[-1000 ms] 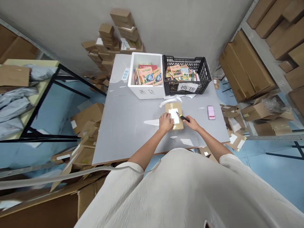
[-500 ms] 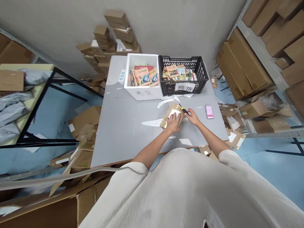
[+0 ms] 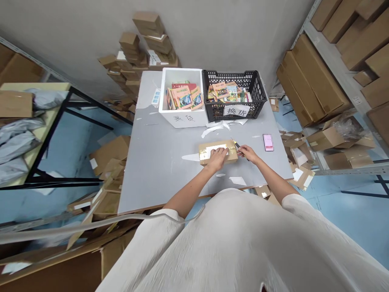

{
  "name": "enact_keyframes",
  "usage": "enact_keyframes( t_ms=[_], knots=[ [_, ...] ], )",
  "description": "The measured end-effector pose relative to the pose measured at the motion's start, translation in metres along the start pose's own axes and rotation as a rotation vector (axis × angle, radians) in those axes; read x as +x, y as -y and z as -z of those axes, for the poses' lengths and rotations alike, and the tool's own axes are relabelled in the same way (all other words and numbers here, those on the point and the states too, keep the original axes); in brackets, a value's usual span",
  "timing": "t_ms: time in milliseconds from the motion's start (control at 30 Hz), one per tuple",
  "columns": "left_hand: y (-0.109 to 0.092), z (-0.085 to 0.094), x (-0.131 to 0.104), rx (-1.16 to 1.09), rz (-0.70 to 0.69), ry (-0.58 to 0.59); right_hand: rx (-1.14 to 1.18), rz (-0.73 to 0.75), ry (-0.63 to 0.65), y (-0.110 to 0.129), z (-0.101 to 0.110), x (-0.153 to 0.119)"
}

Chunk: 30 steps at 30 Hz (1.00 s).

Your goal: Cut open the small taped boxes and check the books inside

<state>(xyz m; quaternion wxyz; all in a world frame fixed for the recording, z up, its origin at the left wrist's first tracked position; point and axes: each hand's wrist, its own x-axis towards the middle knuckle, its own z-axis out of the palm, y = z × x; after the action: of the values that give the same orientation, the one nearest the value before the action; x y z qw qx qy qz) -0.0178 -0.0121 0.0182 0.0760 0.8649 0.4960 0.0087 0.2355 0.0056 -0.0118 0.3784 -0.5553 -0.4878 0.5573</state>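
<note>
A small taped cardboard box (image 3: 232,155) with a white label lies lengthwise across the grey table (image 3: 152,162). On its top rests my left hand (image 3: 217,158), fingers spread over the label and gripping nothing. My right hand (image 3: 248,153) is closed around a black and yellow utility knife (image 3: 237,144) at the right end of the box. The knife's blade points up and to the left, away from me.
A white foam box (image 3: 185,119) and a black crate (image 3: 234,115), both holding booklets, stand at the table's back. Paper scraps (image 3: 237,181) and a pink-screened phone (image 3: 268,142) lie on the table. Stacked cartons (image 3: 148,25) and shelves (image 3: 331,52) surround it.
The cardboard box has turned from slanted to nearly level across the table. My left hand has shifted slightly left; my right hand and the knife have moved a little toward me.
</note>
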Motion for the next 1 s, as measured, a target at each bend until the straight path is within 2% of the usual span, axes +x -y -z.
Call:
enact_keyframes(
  t_ms=[100, 233, 400, 533, 667, 833, 1000],
  knots=[
    [0.007, 0.001, 0.000, 0.002, -0.011, 0.019, 0.003, -0.013, 0.032, 0.004, 0.016, -0.005],
    [0.007, 0.002, 0.004, -0.012, 0.006, 0.022, -0.138, -0.011, 0.055, 0.007, 0.037, -0.010],
    [0.001, 0.002, 0.011, -0.030, 0.024, 0.002, -0.307, 0.085, 0.151, 0.009, 0.062, -0.016],
    [0.001, 0.000, 0.013, -0.027, 0.019, -0.005, -0.566, 0.215, 0.197, 0.013, 0.077, -0.012],
    [0.001, -0.002, 0.011, -0.024, 0.014, -0.010, -0.813, 0.358, 0.140, 0.020, 0.079, 0.002],
    [-0.001, -0.001, 0.010, -0.012, 0.022, 0.003, -0.965, 0.453, 0.147, 0.029, 0.067, 0.018],
    [0.000, 0.000, 0.009, -0.034, 0.027, -0.003, -0.919, 0.389, 0.199, 0.025, 0.064, 0.018]
  ],
)
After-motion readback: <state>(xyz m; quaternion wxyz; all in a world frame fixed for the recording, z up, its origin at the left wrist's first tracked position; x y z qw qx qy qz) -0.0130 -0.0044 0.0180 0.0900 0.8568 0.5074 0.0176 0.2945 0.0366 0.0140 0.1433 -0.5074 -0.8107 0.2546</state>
